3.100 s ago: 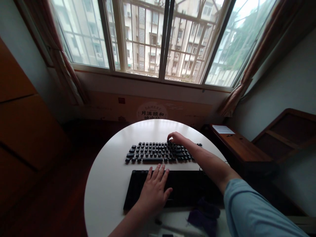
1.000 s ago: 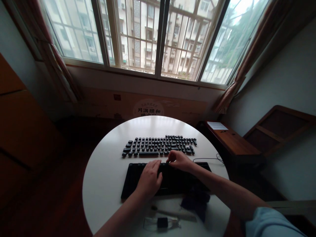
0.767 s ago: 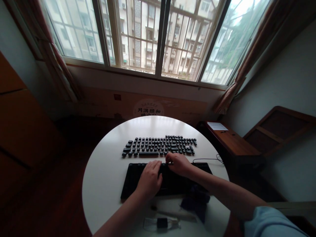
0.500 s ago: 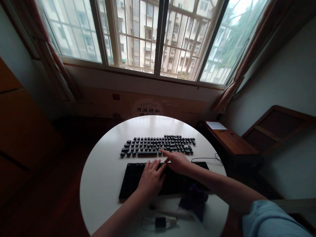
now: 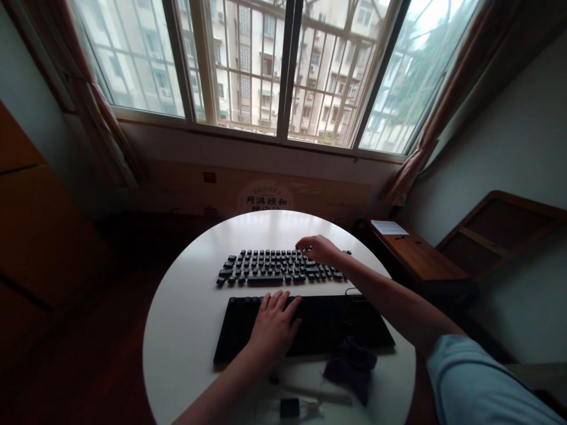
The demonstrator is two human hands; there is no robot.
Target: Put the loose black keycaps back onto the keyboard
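Note:
My left hand (image 5: 273, 326) lies spread on the left half of a black keyboard base (image 5: 341, 324), fingertips at its far edge, near a row of fitted keycaps (image 5: 243, 301). Beyond the base, loose black keycaps (image 5: 266, 262) stand in rows laid out like a keyboard. Over the back right rows, my right hand (image 5: 322, 249) is curled, with thumb and forefinger around a small dark keycap (image 5: 305, 249). Part of the rows is hidden beneath that hand and forearm.
All this is on a round white table (image 5: 177, 324). Nearer me lie a crumpled purple cloth (image 5: 352, 366), a blurred slim tool (image 5: 316, 392) and a black-and-clear item (image 5: 290, 407). A wooden side table (image 5: 425, 257) with paper (image 5: 390, 228) stands to the right, below the window.
My right hand has moved from the base's far edge, away from me, to the back right keycap rows. My left hand stays on the base.

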